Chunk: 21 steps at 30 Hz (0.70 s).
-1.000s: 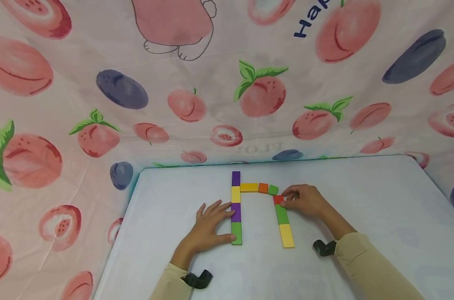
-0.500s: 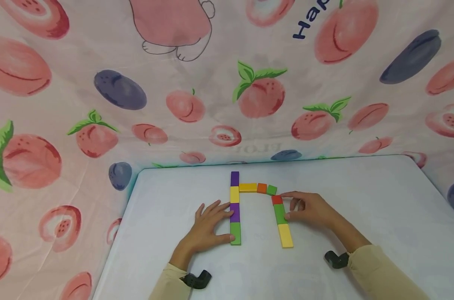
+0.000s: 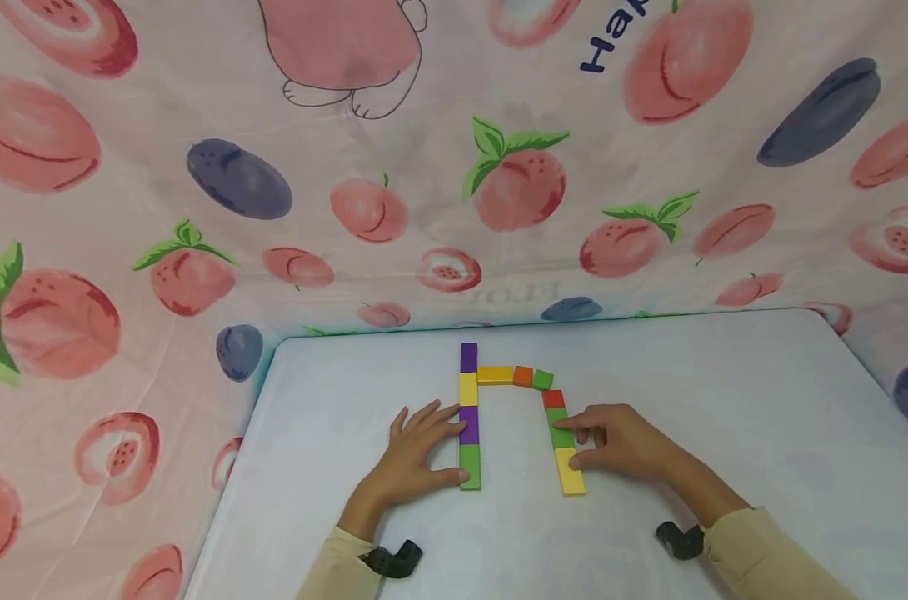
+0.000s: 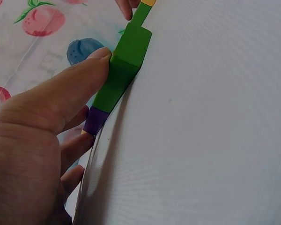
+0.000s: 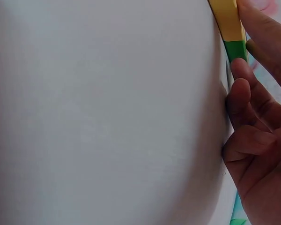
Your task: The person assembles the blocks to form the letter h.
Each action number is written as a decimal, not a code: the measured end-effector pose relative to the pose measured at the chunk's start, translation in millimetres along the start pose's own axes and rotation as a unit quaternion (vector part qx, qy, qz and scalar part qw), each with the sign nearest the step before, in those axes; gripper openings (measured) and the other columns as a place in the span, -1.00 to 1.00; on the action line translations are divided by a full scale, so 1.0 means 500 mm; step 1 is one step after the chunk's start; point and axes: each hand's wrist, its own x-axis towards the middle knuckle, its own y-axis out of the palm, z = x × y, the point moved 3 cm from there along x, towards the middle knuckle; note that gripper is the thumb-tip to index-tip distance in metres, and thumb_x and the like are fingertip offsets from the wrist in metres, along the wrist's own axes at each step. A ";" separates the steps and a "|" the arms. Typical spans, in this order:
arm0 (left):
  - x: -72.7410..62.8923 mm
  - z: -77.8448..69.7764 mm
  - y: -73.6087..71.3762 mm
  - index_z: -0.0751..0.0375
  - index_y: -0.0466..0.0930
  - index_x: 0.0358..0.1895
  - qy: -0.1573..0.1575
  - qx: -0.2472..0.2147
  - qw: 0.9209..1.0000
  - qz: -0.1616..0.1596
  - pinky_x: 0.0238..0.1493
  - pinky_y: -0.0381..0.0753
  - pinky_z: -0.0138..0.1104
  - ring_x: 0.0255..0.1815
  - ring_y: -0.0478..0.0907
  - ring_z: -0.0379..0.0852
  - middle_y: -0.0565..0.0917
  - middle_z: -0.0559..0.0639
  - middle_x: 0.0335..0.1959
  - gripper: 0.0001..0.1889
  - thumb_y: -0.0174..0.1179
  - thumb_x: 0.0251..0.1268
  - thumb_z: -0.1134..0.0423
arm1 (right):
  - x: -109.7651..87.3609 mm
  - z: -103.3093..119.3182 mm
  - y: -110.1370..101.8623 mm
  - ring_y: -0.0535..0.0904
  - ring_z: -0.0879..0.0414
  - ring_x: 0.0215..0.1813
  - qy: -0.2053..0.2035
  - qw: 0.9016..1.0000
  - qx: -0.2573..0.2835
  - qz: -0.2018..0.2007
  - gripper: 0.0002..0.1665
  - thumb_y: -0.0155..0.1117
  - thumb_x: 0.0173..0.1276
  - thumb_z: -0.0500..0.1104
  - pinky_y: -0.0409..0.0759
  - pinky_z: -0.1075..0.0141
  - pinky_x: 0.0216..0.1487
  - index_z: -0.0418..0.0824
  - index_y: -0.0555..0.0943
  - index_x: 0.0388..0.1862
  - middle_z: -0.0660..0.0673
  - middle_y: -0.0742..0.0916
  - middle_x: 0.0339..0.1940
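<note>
Flat coloured blocks lie in lines on a white table. The left column runs purple (image 3: 469,357), yellow (image 3: 468,389), purple (image 3: 467,435), green (image 3: 471,460). My left hand (image 3: 416,462) rests beside it, fingers spread, thumb on the green block (image 4: 119,79) and index fingertip at the lower purple block. The right column is a red block (image 3: 553,399), a green block (image 3: 561,440) and a yellow block (image 3: 571,483). My right hand (image 3: 625,442) touches it: index fingertip on the green block (image 5: 235,49), thumb at the yellow block (image 5: 228,21), other fingers curled in.
A yellow bar (image 3: 495,376), an orange block (image 3: 523,377) and a small green block (image 3: 543,380) bridge from the left column towards the red one. The white table (image 3: 724,400) ends at a fruit-print cloth (image 3: 424,208) behind and at the left.
My right hand has slid down the right column, from the red block to the green and yellow blocks. My left hand stays in place.
</note>
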 end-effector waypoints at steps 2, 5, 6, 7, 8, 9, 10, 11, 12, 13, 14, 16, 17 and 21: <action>0.000 0.000 0.001 -0.20 0.47 0.44 -0.002 0.000 1.000 0.001 0.60 -0.35 0.23 0.70 -0.03 -0.01 0.27 -0.22 0.61 -0.26 0.32 0.18 -0.31 | -0.001 -0.001 0.001 0.46 0.26 -0.40 0.000 1.000 -0.004 -0.002 -0.39 0.60 0.15 0.12 0.47 0.42 -0.42 0.05 0.72 0.20 0.08 0.64 -0.35; 0.000 0.002 0.002 -0.21 0.46 0.44 -0.007 0.000 1.000 0.005 0.60 -0.38 0.21 0.71 -0.05 -0.04 0.26 -0.24 0.62 -0.26 0.32 0.18 -0.32 | -0.001 0.000 0.002 0.46 0.27 -0.41 -0.004 1.000 -0.006 -0.004 -0.39 0.60 0.14 0.11 0.47 0.43 -0.42 0.03 0.72 0.19 0.08 0.64 -0.35; 0.001 0.003 0.003 -0.21 0.46 0.44 -0.009 0.000 1.000 0.007 0.60 -0.39 0.20 0.71 -0.06 -0.05 0.25 -0.25 0.62 -0.26 0.32 0.18 -0.32 | -0.001 0.000 0.002 0.45 0.28 -0.42 -0.005 1.000 -0.008 -0.005 -0.38 0.60 0.14 0.12 0.46 0.43 -0.42 0.02 0.73 0.19 0.09 0.64 -0.35; 0.001 0.003 0.003 -0.21 0.46 0.44 -0.010 0.000 1.000 0.008 0.60 -0.40 0.20 0.71 -0.06 -0.05 0.25 -0.25 0.62 -0.26 0.32 0.18 -0.33 | -0.001 0.001 0.002 0.45 0.28 -0.42 -0.006 1.000 -0.009 -0.005 -0.38 0.60 0.13 0.12 0.46 0.43 -0.42 0.02 0.73 0.19 0.09 0.64 -0.35; 0.001 0.003 0.004 -0.21 0.46 0.44 -0.011 0.001 1.000 0.008 0.60 -0.40 0.20 0.71 -0.06 -0.05 0.25 -0.24 0.62 -0.25 0.32 0.18 -0.33 | -0.002 0.001 0.002 0.45 0.28 -0.42 -0.005 1.000 -0.010 -0.005 -0.38 0.60 0.13 0.12 0.46 0.43 -0.42 0.02 0.73 0.19 0.09 0.64 -0.35; 0.001 0.003 0.004 -0.21 0.46 0.44 -0.011 0.001 1.000 0.009 0.60 -0.40 0.20 0.71 -0.06 -0.05 0.25 -0.24 0.62 -0.25 0.31 0.18 -0.33 | -0.002 0.001 0.002 0.45 0.28 -0.42 -0.004 1.000 -0.011 -0.005 -0.38 0.60 0.13 0.12 0.46 0.43 -0.43 0.02 0.73 0.19 0.09 0.64 -0.35; 0.002 0.003 0.005 -0.21 0.45 0.44 -0.012 0.001 1.000 0.009 0.60 -0.40 0.20 0.71 -0.06 -0.06 0.25 -0.25 0.62 -0.25 0.31 0.18 -0.33 | -0.002 0.001 0.002 0.45 0.28 -0.42 -0.002 1.000 -0.011 -0.005 -0.38 0.60 0.13 0.13 0.46 0.43 -0.43 0.02 0.73 0.19 0.09 0.64 -0.35; 0.002 0.003 0.005 -0.21 0.46 0.44 -0.013 0.001 1.000 0.009 0.60 -0.40 0.20 0.71 -0.06 -0.06 0.25 -0.24 0.62 -0.25 0.31 0.18 -0.33 | -0.003 0.000 0.002 0.45 0.28 -0.42 0.000 1.000 -0.011 -0.005 -0.37 0.60 0.13 0.13 0.45 0.43 -0.43 0.02 0.72 0.19 0.09 0.64 -0.35; 0.002 0.003 0.005 -0.21 0.45 0.44 -0.013 0.002 1.000 0.009 0.60 -0.40 0.20 0.71 -0.06 -0.06 0.25 -0.24 0.62 -0.25 0.31 0.18 -0.33 | -0.003 -0.001 0.002 0.45 0.27 -0.42 0.002 1.000 -0.011 -0.005 -0.37 0.60 0.13 0.13 0.45 0.43 -0.43 0.03 0.72 0.20 0.09 0.64 -0.35; 0.002 0.003 0.005 -0.21 0.45 0.44 -0.013 0.002 1.000 0.008 0.60 -0.40 0.20 0.71 -0.06 -0.06 0.25 -0.24 0.62 -0.25 0.31 0.18 -0.33 | -0.003 -0.001 0.002 0.45 0.27 -0.42 0.005 1.000 -0.010 -0.005 -0.37 0.60 0.13 0.13 0.45 0.43 -0.43 0.03 0.72 0.20 0.09 0.64 -0.35; 0.002 0.003 0.005 -0.21 0.45 0.44 -0.013 0.002 1.000 0.008 0.60 -0.40 0.20 0.71 -0.06 -0.06 0.25 -0.24 0.62 -0.25 0.31 0.18 -0.33 | -0.003 -0.002 0.002 0.45 0.26 -0.41 0.007 1.000 -0.008 -0.004 -0.37 0.60 0.13 0.13 0.45 0.43 -0.43 0.02 0.72 0.20 0.09 0.64 -0.35; 0.002 0.003 0.005 -0.21 0.45 0.44 -0.013 0.002 1.000 0.007 0.61 -0.40 0.20 0.71 -0.06 -0.06 0.25 -0.25 0.62 -0.25 0.31 0.18 -0.33 | -0.002 -0.002 0.002 0.46 0.26 -0.41 0.009 1.000 -0.006 -0.003 -0.36 0.60 0.13 0.13 0.46 0.43 -0.44 0.01 0.72 0.20 0.08 0.64 -0.34; 0.002 0.003 0.005 -0.21 0.45 0.44 -0.013 0.002 1.000 0.007 0.61 -0.41 0.20 0.71 -0.06 -0.06 0.25 -0.25 0.62 -0.25 0.31 0.18 -0.33 | -0.002 -0.002 0.002 0.46 0.25 -0.41 0.008 1.000 -0.007 -0.004 -0.36 0.60 0.14 0.13 0.46 0.43 -0.43 0.01 0.72 0.21 0.08 0.64 -0.33; 0.002 0.003 0.005 -0.21 0.46 0.44 -0.012 0.003 1.000 0.006 0.60 -0.40 0.20 0.71 -0.06 -0.06 0.26 -0.24 0.62 -0.25 0.31 0.18 -0.33 | 0.006 0.002 -0.004 0.48 0.24 -0.37 0.005 1.000 -0.021 -0.019 -0.27 0.61 0.12 0.16 0.49 0.42 -0.40 0.04 0.66 0.29 0.09 0.64 -0.27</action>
